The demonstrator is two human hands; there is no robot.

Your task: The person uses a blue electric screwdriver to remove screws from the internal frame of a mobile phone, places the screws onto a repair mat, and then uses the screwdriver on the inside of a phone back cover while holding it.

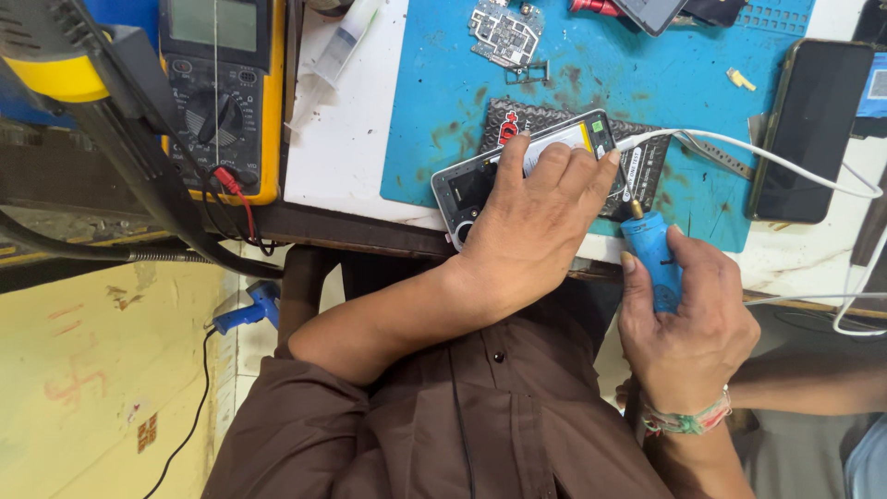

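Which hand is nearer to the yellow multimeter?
Left. The left hand presses on the opened phone at the mat's edge, with bare white bench between it and the multimeter. The right hand, gripping the blue tool, is farther right.

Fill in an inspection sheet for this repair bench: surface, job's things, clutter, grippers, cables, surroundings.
Surface: blue work mat, stained, on a white bench top.
Job's things: opened phone with its back off, lying on the mat; blue tool with a brass tip.
Clutter: circuit board, syringe, dark phone, tweezers.
Grippers: left hand presses on the opened phone; right hand grips the blue tool.
Cables: white cable runs to the opened phone; red and black leads at the yellow multimeter.
Surroundings: blue glue gun below the bench.
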